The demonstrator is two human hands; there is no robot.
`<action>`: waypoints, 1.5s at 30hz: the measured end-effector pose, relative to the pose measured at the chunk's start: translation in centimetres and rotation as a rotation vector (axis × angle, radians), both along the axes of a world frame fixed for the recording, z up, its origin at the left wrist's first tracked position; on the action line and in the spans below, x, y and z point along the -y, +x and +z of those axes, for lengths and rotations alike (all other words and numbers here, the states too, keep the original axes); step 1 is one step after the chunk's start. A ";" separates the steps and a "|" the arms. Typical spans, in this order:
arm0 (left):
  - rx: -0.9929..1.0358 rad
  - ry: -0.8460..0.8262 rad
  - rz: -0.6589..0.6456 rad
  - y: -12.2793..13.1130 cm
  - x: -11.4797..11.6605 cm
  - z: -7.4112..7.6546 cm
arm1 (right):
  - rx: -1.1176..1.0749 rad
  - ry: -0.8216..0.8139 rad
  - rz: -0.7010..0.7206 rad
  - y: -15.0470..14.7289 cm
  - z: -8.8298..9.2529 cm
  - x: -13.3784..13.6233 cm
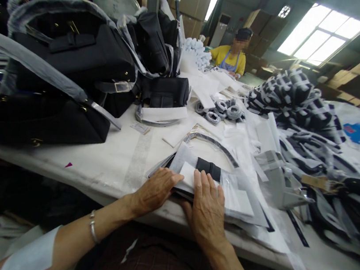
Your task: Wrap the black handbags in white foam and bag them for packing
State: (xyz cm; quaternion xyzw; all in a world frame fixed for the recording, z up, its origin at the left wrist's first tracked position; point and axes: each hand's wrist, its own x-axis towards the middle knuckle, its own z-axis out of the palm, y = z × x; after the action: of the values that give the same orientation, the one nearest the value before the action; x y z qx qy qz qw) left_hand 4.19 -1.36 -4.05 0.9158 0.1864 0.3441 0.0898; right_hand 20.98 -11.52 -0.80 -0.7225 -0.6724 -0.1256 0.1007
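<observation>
Blk bag (210,169) lay at the bench's (109,161) near edge, white paper (239,200) over it, arched wrapped handle (217,144) on the far side. My L hand (155,189) was half-curled at its left end, couldn't tell if gripping; R hand (208,208) lay open, fingers on the paper. Bench white, scuffed; blk bags (76,64) by left edge, wrapped pile (292,97) toward right. Room dim, bright window (321,34), co-worker (238,63) in yellow past far end.
</observation>
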 end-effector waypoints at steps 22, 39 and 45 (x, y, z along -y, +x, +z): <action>-0.446 0.544 0.072 0.8 1.5 3.0 | 0.049 -0.116 0.063 0.3 0.4 -0.1; -0.343 0.423 0.097 1.5 -1.0 6.6 | 0.152 0.308 0.325 2.1 3.7 -3.1; -0.092 0.671 0.194 0.7 -1.7 4.4 | 0.140 0.305 0.345 0.7 3.4 -4.1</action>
State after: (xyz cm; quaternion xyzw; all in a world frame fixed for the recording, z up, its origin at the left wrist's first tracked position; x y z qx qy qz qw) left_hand 4.89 0.33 0.36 0.8869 0.1528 0.3514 -0.2580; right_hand 21.72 -7.46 2.61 -0.5630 -0.7643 -0.2566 0.1819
